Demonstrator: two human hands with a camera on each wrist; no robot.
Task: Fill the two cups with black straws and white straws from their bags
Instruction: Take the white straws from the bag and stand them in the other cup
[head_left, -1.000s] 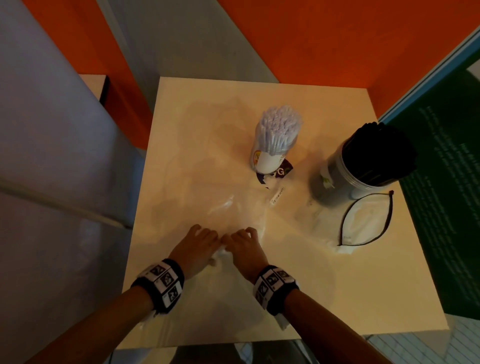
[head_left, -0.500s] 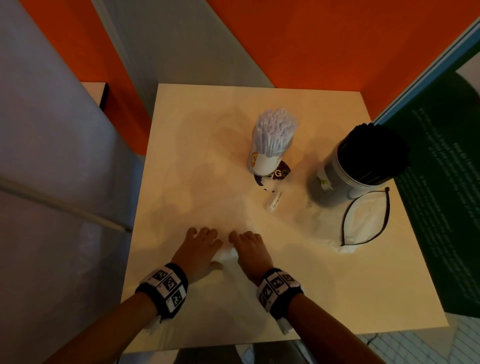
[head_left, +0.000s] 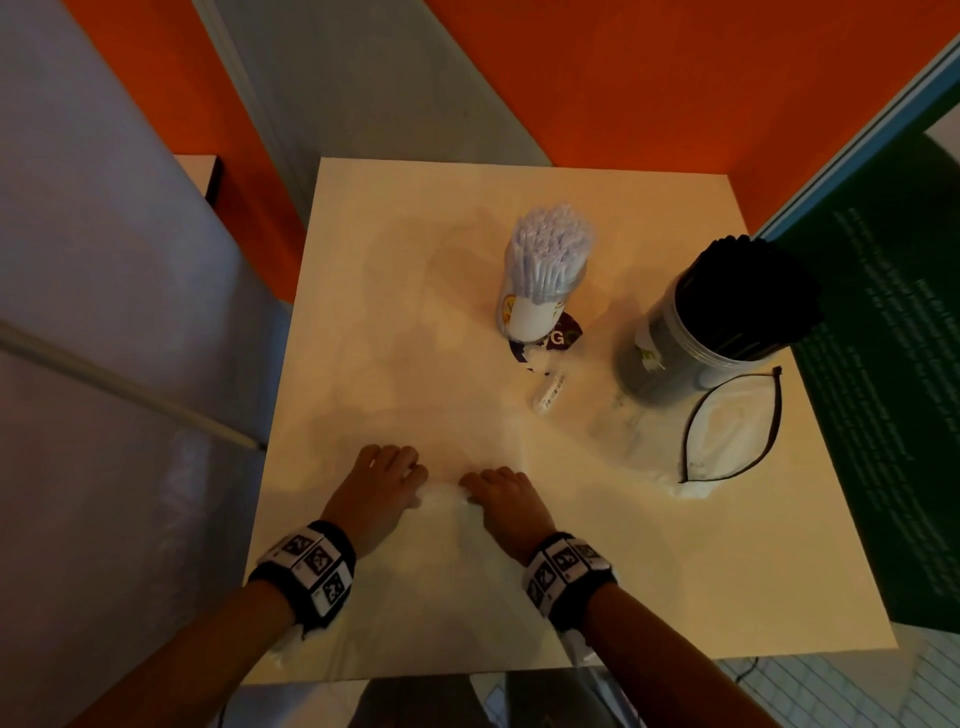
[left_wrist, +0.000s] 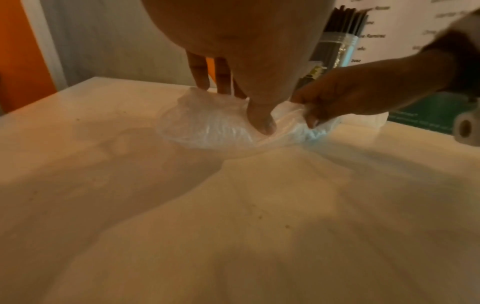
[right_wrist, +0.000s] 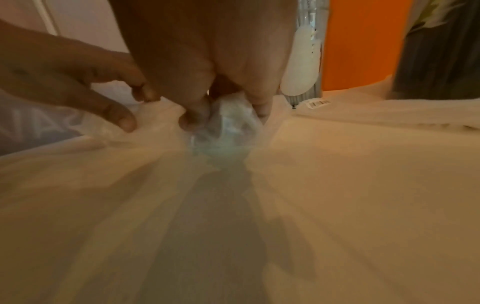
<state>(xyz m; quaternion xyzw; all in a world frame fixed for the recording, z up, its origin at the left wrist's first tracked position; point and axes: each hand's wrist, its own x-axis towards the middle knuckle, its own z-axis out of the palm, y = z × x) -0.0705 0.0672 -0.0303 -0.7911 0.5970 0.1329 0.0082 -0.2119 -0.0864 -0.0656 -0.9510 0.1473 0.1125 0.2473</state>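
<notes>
Overhead, both grips hide; wrist views show left hand (left_wrist: 259, 115) and right hand (right_wrist: 223, 98) pinching clear bag (left_wrist: 207, 127).

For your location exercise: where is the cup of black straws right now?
In the head view, the clear plastic cup of black straws stands at the table's far right, beside the white-straw cup.

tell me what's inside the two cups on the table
The smaller cup holds a bundle of white straws; the larger cup is packed with black straws. The straws cover the bottoms of both cups.
</notes>
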